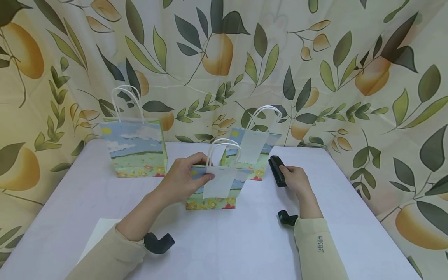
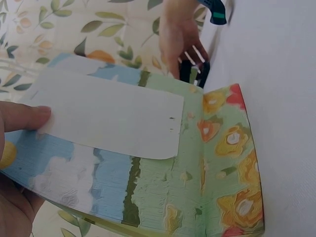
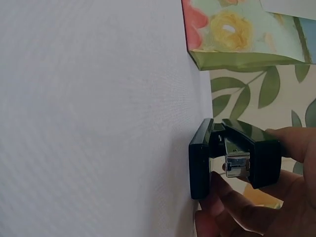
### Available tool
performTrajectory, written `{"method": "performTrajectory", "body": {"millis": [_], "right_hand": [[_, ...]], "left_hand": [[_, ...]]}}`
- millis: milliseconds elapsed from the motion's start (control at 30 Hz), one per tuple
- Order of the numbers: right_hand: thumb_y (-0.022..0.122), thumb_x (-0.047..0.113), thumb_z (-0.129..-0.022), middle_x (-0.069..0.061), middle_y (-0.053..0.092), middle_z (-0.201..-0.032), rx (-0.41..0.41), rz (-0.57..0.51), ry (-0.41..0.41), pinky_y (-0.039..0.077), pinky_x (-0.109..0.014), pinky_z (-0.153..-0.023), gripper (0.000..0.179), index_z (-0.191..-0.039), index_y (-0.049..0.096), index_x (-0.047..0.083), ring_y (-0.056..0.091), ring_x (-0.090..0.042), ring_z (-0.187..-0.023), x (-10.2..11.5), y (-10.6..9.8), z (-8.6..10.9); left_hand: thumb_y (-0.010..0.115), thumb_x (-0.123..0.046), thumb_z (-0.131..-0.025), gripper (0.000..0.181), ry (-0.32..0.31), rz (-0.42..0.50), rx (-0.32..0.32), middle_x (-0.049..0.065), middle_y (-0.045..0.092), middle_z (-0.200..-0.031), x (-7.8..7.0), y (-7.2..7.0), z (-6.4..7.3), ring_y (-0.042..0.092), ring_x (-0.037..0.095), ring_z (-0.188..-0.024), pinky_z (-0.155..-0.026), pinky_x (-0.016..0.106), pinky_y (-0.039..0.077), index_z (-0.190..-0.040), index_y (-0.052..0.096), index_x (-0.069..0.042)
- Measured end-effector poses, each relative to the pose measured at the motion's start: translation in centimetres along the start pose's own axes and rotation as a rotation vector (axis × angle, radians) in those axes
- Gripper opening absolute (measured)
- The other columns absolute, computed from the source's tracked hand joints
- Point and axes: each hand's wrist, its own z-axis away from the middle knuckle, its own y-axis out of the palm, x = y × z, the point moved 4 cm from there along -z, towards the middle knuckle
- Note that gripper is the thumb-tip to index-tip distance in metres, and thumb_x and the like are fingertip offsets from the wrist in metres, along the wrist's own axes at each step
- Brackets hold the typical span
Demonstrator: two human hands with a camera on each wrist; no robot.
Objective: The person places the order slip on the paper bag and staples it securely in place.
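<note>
My left hand [image 1: 180, 179] pinches the top edge of a small paper gift bag [image 1: 211, 203], thumb in front near a white paper strip. The bag has white twisted handles and a printed sky-and-flower-meadow design. Its blank white strip [image 2: 113, 111] lies over the front, with a staple-like mark near the upper end and dark marks near the lower end. To the right, my right hand [image 1: 297, 181] holds a black stapler [image 3: 200, 163]. The stapler's jaws stand apart in the right wrist view, with its metal staple end exposed, close to the white tabletop.
Behind the held bag stands a matching bag [image 1: 259, 173] with its own white strip [image 1: 253, 146]. Another matching bag [image 1: 136, 151] stands at the left, no strip showing. A white sheet [image 1: 99, 229] lies partly under my left forearm. A fruit-and-leaf patterned curtain [image 1: 196, 93] backs the table.
</note>
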Motion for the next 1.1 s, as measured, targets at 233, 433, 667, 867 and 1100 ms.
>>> {"method": "performTrajectory", "body": {"millis": [233,433,667,867,1100], "right_hand": [[0.038,0.041,-0.111,-0.031,0.051,-0.149,-0.005,0.002,-0.007,0.043,-0.057,-0.113,0.062,-0.152,0.045,-0.005,0.051,-0.043,-0.134,-0.4,-0.2,0.0],[0.042,0.038,-0.110,-0.030,0.051,-0.149,-0.091,-0.004,-0.033,0.048,-0.055,-0.107,0.057,-0.155,0.045,0.003,0.054,-0.043,-0.130,0.1,-1.0,0.6],[0.052,0.035,-0.107,-0.023,0.058,-0.139,-0.230,-0.048,-0.090,0.049,-0.042,-0.085,0.047,-0.145,0.057,0.008,0.055,-0.040,-0.122,2.3,-3.5,2.7],[0.055,0.033,-0.106,-0.019,0.060,-0.127,-0.120,-0.019,-0.198,0.047,-0.035,-0.080,0.038,-0.133,0.064,0.007,0.056,-0.034,-0.110,5.3,-4.5,5.0],[0.069,0.022,-0.100,-0.015,0.067,-0.112,0.120,0.046,-0.426,0.049,-0.031,-0.077,0.032,-0.126,0.067,0.004,0.060,-0.028,-0.100,8.4,-2.8,7.6]], "left_hand": [[0.079,-0.008,-0.090,0.024,0.010,-0.016,0.002,-0.005,0.076,-0.109,-0.1,0.2,0.0,0.071,0.014,-0.109,-0.102,0.046,0.055,-0.110,0.068,-0.017],[0.078,-0.004,-0.090,0.031,0.017,-0.013,-0.001,-0.001,0.075,-0.111,-0.1,0.3,-0.1,0.071,0.018,-0.111,-0.105,0.049,0.054,-0.114,0.064,-0.015],[0.082,-0.007,-0.088,0.035,-0.014,-0.011,-0.018,-0.002,0.075,-0.109,0.0,0.1,-0.2,0.071,0.019,-0.112,-0.105,0.052,0.052,-0.115,0.062,-0.017],[0.085,-0.009,-0.085,0.038,-0.054,-0.036,-0.036,0.000,0.076,-0.109,0.3,-0.5,-0.4,0.073,0.021,-0.109,-0.098,0.048,0.056,-0.116,0.064,-0.016],[0.086,-0.013,-0.085,0.057,-0.155,-0.025,-0.009,0.003,0.077,-0.111,1.3,-0.8,-0.1,0.075,0.021,-0.100,-0.083,0.038,0.058,-0.133,0.056,-0.019]]}}
